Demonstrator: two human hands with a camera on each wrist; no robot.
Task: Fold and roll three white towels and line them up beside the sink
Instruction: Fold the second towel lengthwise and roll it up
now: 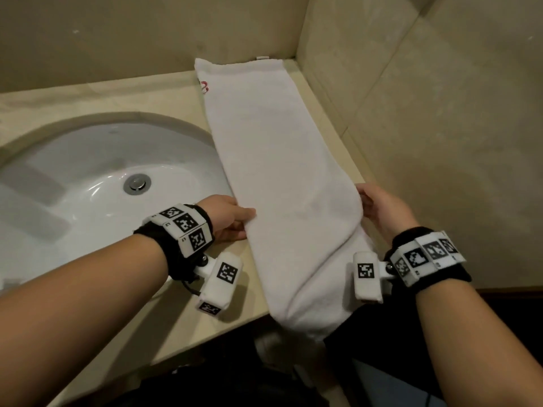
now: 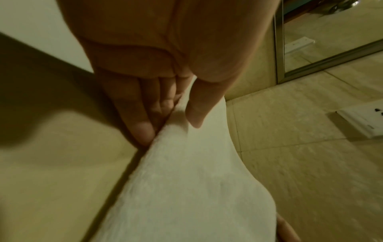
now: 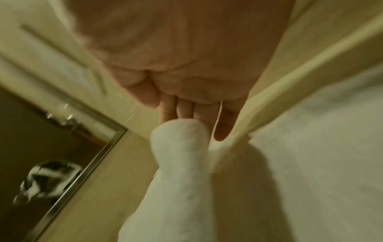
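Note:
A long white towel (image 1: 279, 171) folded into a narrow strip lies on the beige counter (image 1: 164, 92), right of the sink (image 1: 73, 136). It runs from the back wall to the front edge, where its near end hangs over. The near part is doubled back into a rounded fold. My left hand (image 1: 235, 218) pinches the fold's left edge, thumb on top and fingers beneath, as the left wrist view shows on the towel (image 2: 186, 188). My right hand (image 1: 373, 204) holds the fold's right edge; in the blurred right wrist view the towel (image 3: 176, 163) lies against its fingers (image 3: 186, 113).
The white basin has a metal drain (image 1: 136, 183) at its middle. Tiled walls close the counter at the back and right, leaving a narrow strip beside the towel. A wall socket (image 2: 360, 119) and a mirror frame (image 2: 331, 59) show in the left wrist view.

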